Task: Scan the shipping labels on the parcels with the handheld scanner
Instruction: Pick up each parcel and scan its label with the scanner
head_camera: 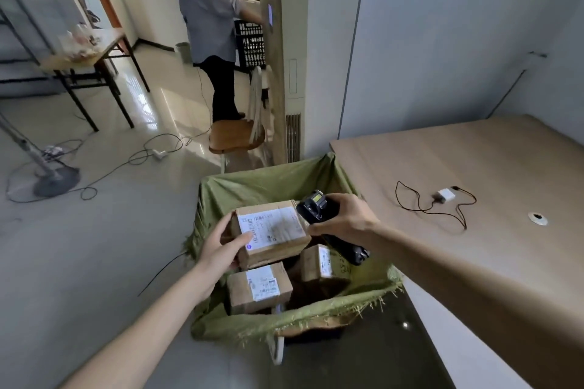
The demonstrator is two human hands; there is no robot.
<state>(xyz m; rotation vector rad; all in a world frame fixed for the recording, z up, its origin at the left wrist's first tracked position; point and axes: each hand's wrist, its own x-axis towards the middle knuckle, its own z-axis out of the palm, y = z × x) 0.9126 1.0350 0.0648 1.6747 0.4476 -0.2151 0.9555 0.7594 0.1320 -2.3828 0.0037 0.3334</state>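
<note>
At the far left a fan stand [53, 180] rests on the shiny floor [94, 230], with loose cables [139, 155] trailing away from it, and behind it a small bench [94, 47] carries a blurred heap of items. Further back a person in a grey shirt [208, 9] stands facing a black crate [249, 44], just behind a wooden chair [235, 136].

In the foreground the left hand [221, 246] holds a cardboard parcel [271, 234] above a bin lined with a green sack [252, 189]. Its fingers are curled around the parcel's left end, the thumb pressed on the white shipping label [268, 226] that faces up. Two more parcels lie down in the sack: one [257, 287] directly under the held parcel, its label also up, and another [319, 264] to its right, partly hidden.

Just right of the held parcel, the right hand [344, 218] grips a black handheld scanner [316, 207]; its fingers are wrapped tightly around the body. The scanner's head sits beside the parcel's upper right corner, very close to it or touching, and its lower end sticks out below the wrist over the sack.

To the right stands a large bench [474, 167] with a brown top, its corner meeting the sack's rim. On it lie a white charger [445, 196] with a thin black cord [420, 208] looped around it, and near the right edge a small round cap [538, 218].
</note>
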